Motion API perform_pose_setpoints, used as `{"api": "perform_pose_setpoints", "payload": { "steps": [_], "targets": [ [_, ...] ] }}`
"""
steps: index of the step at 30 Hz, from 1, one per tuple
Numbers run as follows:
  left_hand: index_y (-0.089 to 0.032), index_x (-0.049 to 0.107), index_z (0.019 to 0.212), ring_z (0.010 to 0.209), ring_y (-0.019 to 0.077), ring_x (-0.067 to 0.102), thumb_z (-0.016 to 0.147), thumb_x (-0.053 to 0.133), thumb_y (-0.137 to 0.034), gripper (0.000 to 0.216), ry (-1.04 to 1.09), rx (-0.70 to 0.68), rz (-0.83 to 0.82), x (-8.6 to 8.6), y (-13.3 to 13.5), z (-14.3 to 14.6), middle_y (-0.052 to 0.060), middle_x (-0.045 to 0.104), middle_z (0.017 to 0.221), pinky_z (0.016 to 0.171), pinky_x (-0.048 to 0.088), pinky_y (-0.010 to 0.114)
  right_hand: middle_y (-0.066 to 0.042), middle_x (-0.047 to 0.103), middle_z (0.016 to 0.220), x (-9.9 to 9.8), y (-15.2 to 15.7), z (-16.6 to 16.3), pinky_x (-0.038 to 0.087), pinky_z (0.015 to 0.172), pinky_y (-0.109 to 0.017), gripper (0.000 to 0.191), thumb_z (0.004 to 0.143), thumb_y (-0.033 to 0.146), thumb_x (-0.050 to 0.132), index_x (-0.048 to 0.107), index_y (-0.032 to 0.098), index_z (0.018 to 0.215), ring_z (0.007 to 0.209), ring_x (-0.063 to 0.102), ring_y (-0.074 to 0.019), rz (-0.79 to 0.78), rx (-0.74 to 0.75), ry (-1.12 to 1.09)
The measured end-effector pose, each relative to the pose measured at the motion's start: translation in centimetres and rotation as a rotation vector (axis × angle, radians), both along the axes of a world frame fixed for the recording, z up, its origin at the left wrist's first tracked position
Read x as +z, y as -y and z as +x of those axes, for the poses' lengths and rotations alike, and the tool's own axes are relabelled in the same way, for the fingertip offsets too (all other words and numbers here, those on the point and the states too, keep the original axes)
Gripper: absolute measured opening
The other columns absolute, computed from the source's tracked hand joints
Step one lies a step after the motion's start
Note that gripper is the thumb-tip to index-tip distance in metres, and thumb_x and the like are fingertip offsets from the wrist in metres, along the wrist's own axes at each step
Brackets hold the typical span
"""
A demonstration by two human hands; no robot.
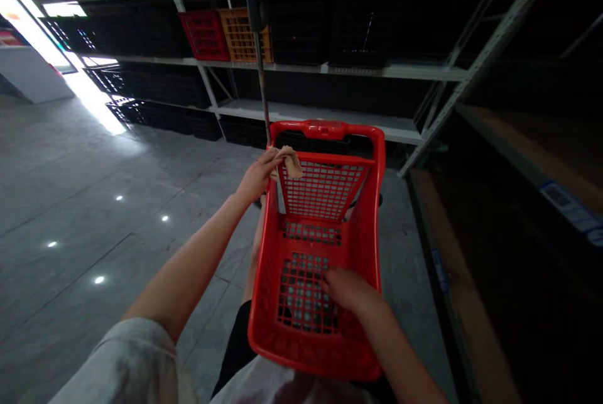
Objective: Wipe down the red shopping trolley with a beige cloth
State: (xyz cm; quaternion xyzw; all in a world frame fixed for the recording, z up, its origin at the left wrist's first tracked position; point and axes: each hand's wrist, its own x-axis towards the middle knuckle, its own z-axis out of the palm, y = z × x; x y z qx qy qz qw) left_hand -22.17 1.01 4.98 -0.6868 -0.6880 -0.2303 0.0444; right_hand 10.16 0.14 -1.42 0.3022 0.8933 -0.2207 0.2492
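Note:
A red plastic shopping cart [321, 159] stands right in front of me, its open basket facing up and its handle at the far end. My left hand [260, 173] is at the far left of the basket rim, closed on a beige cloth [291, 162] that drapes over the edge there. Inside the basket, my right hand [343, 286] hovers over or touches the grid floor; I cannot tell which. Its fingers are loosely bent and slightly apart, with nothing visible in them. No goods show in the basket.
Behind the cart runs a white metal shelf [391, 71] with black crates, a red crate [206, 36] and a yellow crate [242, 33]. A thin pole [261, 83] rises beside the cart handle. Wooden-edged shelving [464, 291] lines the right side. Grey tiled floor [141, 178] extends left.

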Motion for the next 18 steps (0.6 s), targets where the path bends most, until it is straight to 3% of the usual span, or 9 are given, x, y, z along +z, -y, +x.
{"api": "perform_pose_setpoints", "payload": {
  "steps": [5, 7, 9, 11, 14, 18],
  "targets": [
    [-0.028, 0.059, 0.144, 0.147, 0.0223, 0.048, 0.095, 0.041, -0.008, 0.056, 0.101, -0.014, 0.037, -5.4, 7.4, 3.6, 0.006, 0.049, 0.16, 0.121, 0.045, 0.047, -0.02, 0.074, 0.126, 0.3, 0.4, 0.1, 0.054, 0.094, -0.036, 0.04, 0.101, 0.026, 0.044, 0.073, 0.01, 0.123, 0.116, 0.073, -0.0316, -0.028, -0.002, -0.042],
    [-0.03, 0.059, 0.145, 0.146, 0.0225, 0.049, 0.095, 0.041, -0.009, 0.057, 0.151, -0.06, 0.04, -6.3, 9.9, 4.2, 0.005, 0.05, 0.159, 0.12, 0.045, 0.046, -0.02, 0.074, 0.125, 0.5, 0.5, 0.2, 0.054, 0.094, -0.036, 0.039, 0.101, 0.024, 0.044, 0.074, 0.01, 0.122, 0.115, 0.073, -0.0312, -0.038, 0.01, -0.046],
    [-0.03, 0.057, 0.147, 0.147, 0.0221, 0.048, 0.094, 0.039, -0.007, 0.06, 0.164, -0.077, 0.023, -6.0, 10.3, 4.0, 0.005, 0.051, 0.159, 0.121, 0.044, 0.045, -0.02, 0.075, 0.124, 0.5, 0.5, 0.2, 0.054, 0.094, -0.036, 0.038, 0.099, 0.023, 0.045, 0.075, 0.011, 0.119, 0.114, 0.074, -0.031, -0.037, 0.025, -0.037],
    [-0.027, 0.056, 0.147, 0.148, 0.0222, 0.047, 0.091, 0.037, -0.004, 0.063, 0.14, -0.059, 0.0, -4.6, 8.3, 3.1, 0.005, 0.05, 0.159, 0.123, 0.042, 0.045, -0.02, 0.075, 0.125, 0.4, 0.6, 0.2, 0.054, 0.094, -0.036, 0.036, 0.098, 0.024, 0.048, 0.076, 0.012, 0.118, 0.114, 0.073, -0.0314, -0.032, 0.029, -0.036],
    [-0.02, 0.057, 0.144, 0.152, 0.025, 0.041, 0.09, 0.041, -0.006, 0.059, 0.084, -0.031, 0.023, -1.9, 2.8, 1.4, 0.008, 0.047, 0.161, 0.127, 0.036, 0.046, -0.018, 0.076, 0.122, 0.4, 0.9, 0.2, 0.055, 0.093, -0.035, 0.035, 0.099, 0.025, 0.048, 0.078, 0.016, 0.115, 0.112, 0.074, -0.0305, -0.003, 0.008, -0.054],
    [-0.015, 0.052, 0.146, 0.156, 0.0289, 0.032, 0.088, 0.043, -0.004, 0.06, 0.113, 0.058, 0.139, 0.3, -4.7, 0.5, 0.012, 0.041, 0.164, 0.13, 0.03, 0.047, -0.012, 0.074, 0.129, 1.7, -0.3, -0.1, 0.053, 0.103, -0.032, 0.039, 0.098, 0.019, 0.045, 0.072, 0.018, 0.127, 0.119, 0.07, -0.0239, 0.115, -0.035, -0.321]
  ]
}}
